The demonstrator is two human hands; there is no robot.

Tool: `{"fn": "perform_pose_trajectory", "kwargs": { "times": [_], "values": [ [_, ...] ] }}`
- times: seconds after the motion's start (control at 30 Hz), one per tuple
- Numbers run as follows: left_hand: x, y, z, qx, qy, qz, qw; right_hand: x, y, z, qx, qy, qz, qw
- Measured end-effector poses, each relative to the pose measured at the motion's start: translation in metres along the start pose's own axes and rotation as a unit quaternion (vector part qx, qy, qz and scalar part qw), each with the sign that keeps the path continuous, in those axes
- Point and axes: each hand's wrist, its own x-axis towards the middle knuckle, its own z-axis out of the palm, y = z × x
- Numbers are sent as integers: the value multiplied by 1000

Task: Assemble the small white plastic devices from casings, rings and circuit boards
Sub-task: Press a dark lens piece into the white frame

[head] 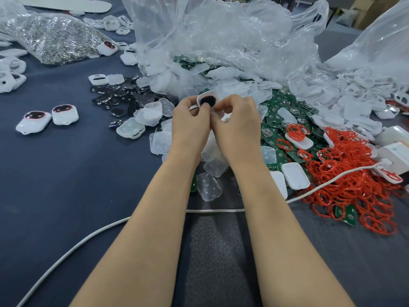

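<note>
Surface: dark blue table [66,173], heaped with parts.
Left hand [190,127]: pinches white casing [208,99], frame centre.
Right hand [238,125]: pinches the same casing.
Lower right: red rings [345,173], green circuit boards [285,120].

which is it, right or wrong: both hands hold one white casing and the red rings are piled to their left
Wrong side. The left hand and right hand hold one white casing, but the head view shows the red rings piled to their right.
</note>
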Motion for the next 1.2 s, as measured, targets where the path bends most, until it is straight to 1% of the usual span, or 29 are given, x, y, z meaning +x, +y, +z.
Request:
{"fn": "perform_pose_trajectory", "kwargs": {
  "times": [0.2,0.37,0.57,0.63,0.7,0.77,0.83,0.9,0.97,1.0,1.07,1.2],
  "values": [
    [0,-1,0,45,33,9,998,-2,-5,4,-29,-1,-10,1000],
    [-1,0,1,46,39,5,998,-3,-5,5,-25,-6,-14,1000],
    [-1,1,0,44,38,0,998,-5,-9,6,-52,0,-64,997],
    [0,0,-1,41,38,-1,998,-5,-10,7,-33,-3,-71,997],
    [-1,0,-1,21,39,-1,999,-5,-10,6,18,7,-62,998],
    [0,1,-1,-17,40,-10,999,-3,-8,0,71,46,-38,996],
    [1,1,-1,-31,45,-18,998,2,-1,-7,131,75,10,988],
    [1,1,-1,-23,48,-19,998,7,6,-14,240,59,88,965],
    [0,1,-1,-21,48,-17,998,10,10,-17,375,24,153,914],
    [-1,2,-2,-27,47,-18,998,11,11,-19,424,9,175,888],
    [-3,4,-2,-44,41,-18,998,12,12,-20,480,-17,206,853],
    [-5,6,-3,-57,33,-17,998,15,15,-21,551,-55,257,792]
  ]
}}
